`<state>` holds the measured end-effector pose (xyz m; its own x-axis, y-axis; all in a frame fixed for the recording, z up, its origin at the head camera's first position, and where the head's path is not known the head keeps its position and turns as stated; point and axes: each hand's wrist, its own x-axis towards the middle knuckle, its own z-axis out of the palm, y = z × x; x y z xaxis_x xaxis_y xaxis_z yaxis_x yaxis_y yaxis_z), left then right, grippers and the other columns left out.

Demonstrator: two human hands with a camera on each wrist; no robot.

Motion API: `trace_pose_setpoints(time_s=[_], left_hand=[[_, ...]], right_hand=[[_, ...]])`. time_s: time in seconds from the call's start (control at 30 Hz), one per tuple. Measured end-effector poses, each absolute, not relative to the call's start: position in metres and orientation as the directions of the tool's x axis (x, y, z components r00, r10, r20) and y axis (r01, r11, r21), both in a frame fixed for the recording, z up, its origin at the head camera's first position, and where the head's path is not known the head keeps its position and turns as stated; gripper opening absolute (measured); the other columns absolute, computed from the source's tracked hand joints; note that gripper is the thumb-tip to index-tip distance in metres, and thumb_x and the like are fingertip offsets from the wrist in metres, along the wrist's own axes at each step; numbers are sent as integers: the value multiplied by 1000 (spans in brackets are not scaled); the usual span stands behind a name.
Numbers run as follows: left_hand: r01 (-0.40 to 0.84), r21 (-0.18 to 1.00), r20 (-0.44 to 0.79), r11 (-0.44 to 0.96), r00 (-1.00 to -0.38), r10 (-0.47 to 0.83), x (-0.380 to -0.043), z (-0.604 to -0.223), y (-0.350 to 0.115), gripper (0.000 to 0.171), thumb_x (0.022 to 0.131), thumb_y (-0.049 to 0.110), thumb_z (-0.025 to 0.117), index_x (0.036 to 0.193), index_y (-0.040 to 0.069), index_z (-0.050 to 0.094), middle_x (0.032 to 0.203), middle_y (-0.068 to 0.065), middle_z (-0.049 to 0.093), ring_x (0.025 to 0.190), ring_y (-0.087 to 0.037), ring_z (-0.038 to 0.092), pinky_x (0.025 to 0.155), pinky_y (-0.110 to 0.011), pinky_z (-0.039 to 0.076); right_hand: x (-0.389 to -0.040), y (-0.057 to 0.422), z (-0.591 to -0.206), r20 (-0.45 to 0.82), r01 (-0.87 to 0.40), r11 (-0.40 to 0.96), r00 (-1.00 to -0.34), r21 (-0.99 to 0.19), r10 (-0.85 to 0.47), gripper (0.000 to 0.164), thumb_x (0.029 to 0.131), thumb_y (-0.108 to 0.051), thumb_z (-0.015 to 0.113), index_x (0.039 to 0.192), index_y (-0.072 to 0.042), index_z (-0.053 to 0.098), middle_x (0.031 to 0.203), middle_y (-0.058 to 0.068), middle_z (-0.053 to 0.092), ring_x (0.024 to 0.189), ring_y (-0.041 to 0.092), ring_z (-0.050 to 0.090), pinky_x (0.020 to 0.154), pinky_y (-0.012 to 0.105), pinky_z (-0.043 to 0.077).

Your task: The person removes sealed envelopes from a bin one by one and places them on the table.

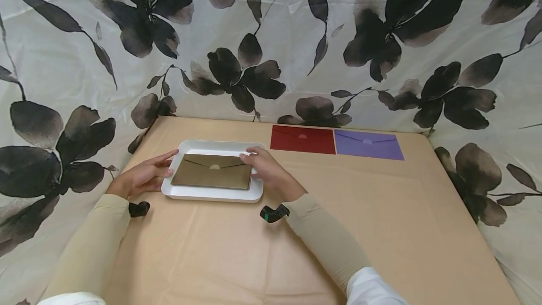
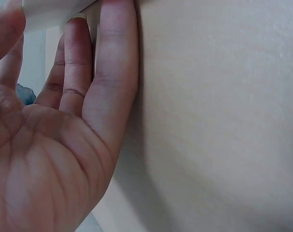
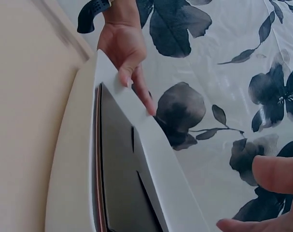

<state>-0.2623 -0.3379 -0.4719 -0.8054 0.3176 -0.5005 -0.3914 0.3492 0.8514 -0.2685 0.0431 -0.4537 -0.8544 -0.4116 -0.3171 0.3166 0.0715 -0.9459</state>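
White tray between both hands, gold envelope inside, left hand flat-fingered against its edge, right hand loosely extended on opposite rim.

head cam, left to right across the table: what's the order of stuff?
left hand → white tray with the gold envelope in it → right hand → red envelope → purple envelope
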Motion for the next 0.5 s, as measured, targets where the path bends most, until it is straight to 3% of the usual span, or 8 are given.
trace_pose_setpoints(time_s=[0.13, 0.33, 0.5], left_hand=[[-388, 851, -500, 353, -806, 317, -263, -472, -336, 86, 105, 16, 60, 167, 37, 5, 176, -18, 3, 133, -30, 52, 98, -43, 59], [-397, 866, -487, 302, -805, 339, -263, -473, -338, 86, 106, 13, 58, 168, 37, 3, 174, -16, 6, 120, -15, 61, 96, -44, 59], [-399, 864, -490, 309, -807, 330, -264, -472, -338, 86, 105, 15, 59, 168, 38, 5, 173, -16, 7, 116, -13, 63, 96, -42, 60]], right_hand=[[-269, 41, -455, -348, 380, 4, -842, -925, -413, 63, 108, -30, 55, 159, -2, 31, 165, 17, 33, 158, 40, 24, 121, 71, 27], [-270, 41, -448, -375, 442, -81, -831, -893, -410, 63, 108, -27, 57, 160, -3, 31, 169, 16, 27, 161, 44, 11, 120, 76, 21], [-272, 41, -444, -386, 470, -120, -825, -874, -413, 67, 106, -21, 59, 162, -3, 27, 172, 14, 21, 162, 45, 5, 120, 77, 17]])
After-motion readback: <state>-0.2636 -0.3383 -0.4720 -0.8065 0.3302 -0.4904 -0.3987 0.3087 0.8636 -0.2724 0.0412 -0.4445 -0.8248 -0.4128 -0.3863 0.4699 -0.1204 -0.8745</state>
